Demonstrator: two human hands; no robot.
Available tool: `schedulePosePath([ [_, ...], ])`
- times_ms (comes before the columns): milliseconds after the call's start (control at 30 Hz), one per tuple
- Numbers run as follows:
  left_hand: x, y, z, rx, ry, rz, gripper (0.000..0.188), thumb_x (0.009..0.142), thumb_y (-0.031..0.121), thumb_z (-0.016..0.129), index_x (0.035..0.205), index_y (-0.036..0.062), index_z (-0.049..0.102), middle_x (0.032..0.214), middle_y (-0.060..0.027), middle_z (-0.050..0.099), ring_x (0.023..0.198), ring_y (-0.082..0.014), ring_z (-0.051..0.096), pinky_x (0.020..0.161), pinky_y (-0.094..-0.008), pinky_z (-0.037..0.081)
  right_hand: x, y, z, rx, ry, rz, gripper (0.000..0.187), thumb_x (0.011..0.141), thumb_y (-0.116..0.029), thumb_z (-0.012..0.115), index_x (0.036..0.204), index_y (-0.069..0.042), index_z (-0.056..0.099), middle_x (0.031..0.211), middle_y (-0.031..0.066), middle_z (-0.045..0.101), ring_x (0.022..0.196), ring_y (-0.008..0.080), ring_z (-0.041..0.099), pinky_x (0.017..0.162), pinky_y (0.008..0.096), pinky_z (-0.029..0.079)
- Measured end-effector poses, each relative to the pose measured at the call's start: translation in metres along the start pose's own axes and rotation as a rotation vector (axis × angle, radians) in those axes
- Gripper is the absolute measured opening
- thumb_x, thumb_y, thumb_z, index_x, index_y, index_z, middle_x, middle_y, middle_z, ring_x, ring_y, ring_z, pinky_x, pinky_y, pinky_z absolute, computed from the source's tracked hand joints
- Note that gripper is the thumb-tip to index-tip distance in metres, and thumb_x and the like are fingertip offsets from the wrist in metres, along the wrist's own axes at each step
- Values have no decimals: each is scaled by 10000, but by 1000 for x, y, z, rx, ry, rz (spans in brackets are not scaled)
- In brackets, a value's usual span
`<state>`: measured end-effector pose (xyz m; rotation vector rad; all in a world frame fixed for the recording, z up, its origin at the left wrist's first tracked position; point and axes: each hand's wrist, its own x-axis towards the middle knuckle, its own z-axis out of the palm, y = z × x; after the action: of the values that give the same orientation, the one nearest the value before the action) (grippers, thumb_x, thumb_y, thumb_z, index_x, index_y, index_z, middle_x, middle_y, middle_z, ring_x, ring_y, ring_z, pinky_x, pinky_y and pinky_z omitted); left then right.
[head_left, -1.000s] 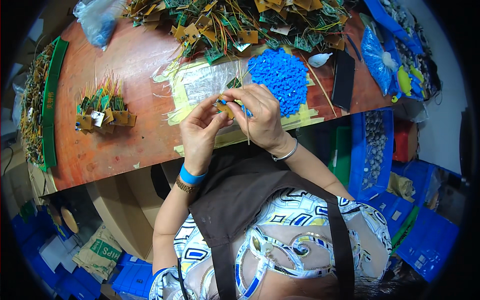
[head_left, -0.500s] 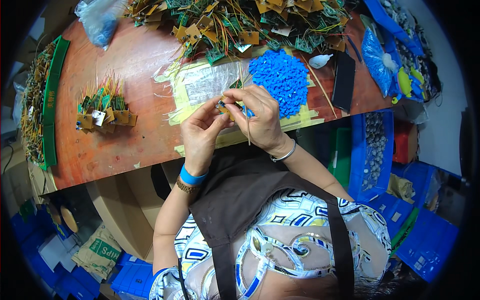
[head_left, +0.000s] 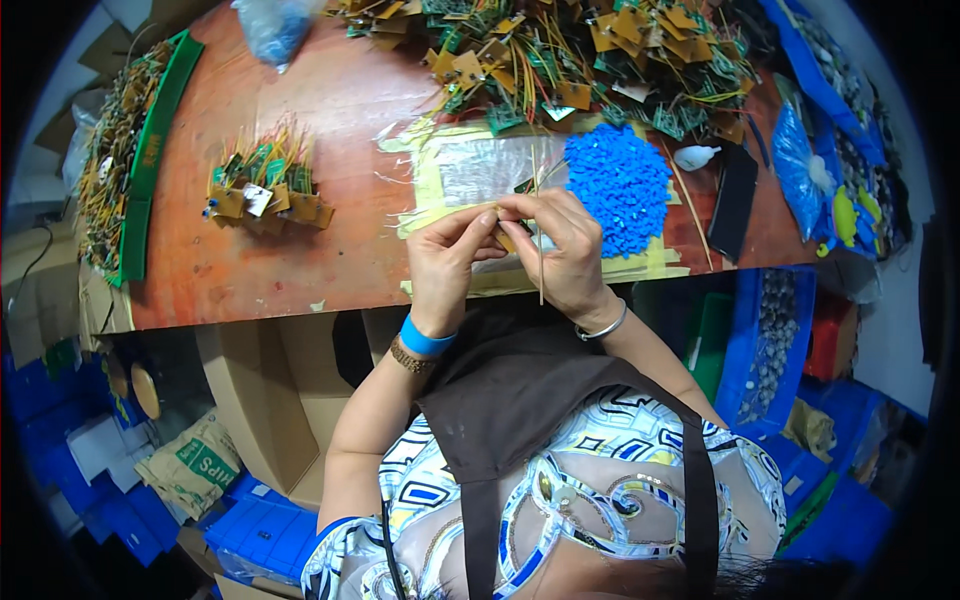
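Note:
My left hand [head_left: 443,268] and my right hand [head_left: 565,243] meet over the table's near edge, fingertips pinched together on a small brown circuit board [head_left: 506,238]. Fingers cover most of the board. A thin wooden stick [head_left: 541,268] also runs through my right hand, standing out past the fingers at both ends. Just beyond the right hand spreads a pile of small blue plastic pieces [head_left: 620,190]. A clear plastic sheet [head_left: 482,165], edged with yellow tape, lies under and behind the hands.
Wired circuit boards [head_left: 560,70] heap along the far side. A smaller bunch of boards [head_left: 268,195] sits at left, near a green-edged tray [head_left: 150,165]. To the right are a white bottle [head_left: 695,157], a dark block [head_left: 733,205] and a bag of blue pieces [head_left: 797,175].
The whole view has shifted, so the table appears further right. Both hands stay together at the board, and the left fingers now cover more of it.

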<state>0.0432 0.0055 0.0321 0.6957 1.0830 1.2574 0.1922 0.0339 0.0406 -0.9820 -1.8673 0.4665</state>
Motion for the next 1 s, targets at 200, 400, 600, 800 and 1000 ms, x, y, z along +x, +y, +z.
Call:
schedulePosePath([
  [200, 3, 30, -34, 158, 256, 410, 180, 926, 64, 648, 1055, -48, 706, 928, -103, 714, 788, -146, 670, 712, -284, 565, 9, -14, 2, 48, 72, -92, 300, 728, 59, 753, 1010, -21, 692, 887, 104, 703, 792, 259, 660, 691, 315, 510],
  [400, 19, 92, -123, 702, 843, 853, 162, 921, 32, 638, 1051, -21, 719, 942, -85, 734, 818, -133, 674, 738, -267, 537, 2, -5, -9, 39, 32, -20, 263, 757, 56, 744, 1005, -11, 686, 913, 104, 713, 786, 251, 659, 692, 305, 507],
  [600, 23, 87, -160, 1567, 1106, 769, 148, 865, 136, 690, 987, 66, 735, 790, -112, 671, 733, -252, 657, 674, -334, 532, -3, -5, -5, 33, 13, -34, 241, 765, 65, 731, 991, -2, 681, 900, 115, 710, 785, 246, 660, 680, 305, 508],
  [800, 24, 84, -138, 1727, 1007, 995, 649, 756, 406, 787, 1320, 161, 576, 1424, -193, 403, 1339, -434, 328, 1057, -589, 316, -4, -4, -12, 28, 17, -9, 232, 772, 71, 727, 988, -2, 685, 908, 105, 710, 784, 231, 655, 679, 297, 505],
  [1000, 26, 68, -141, 1959, 730, 372, 971, 622, 537, 838, 1462, 297, 415, 1597, -197, 77, 1460, -484, -20, 991, -820, 155, -7, 0, -8, 19, 22, 23, 237, 782, 86, 707, 1001, 1, 676, 917, 110, 713, 801, 230, 659, 682, 296, 505],
])
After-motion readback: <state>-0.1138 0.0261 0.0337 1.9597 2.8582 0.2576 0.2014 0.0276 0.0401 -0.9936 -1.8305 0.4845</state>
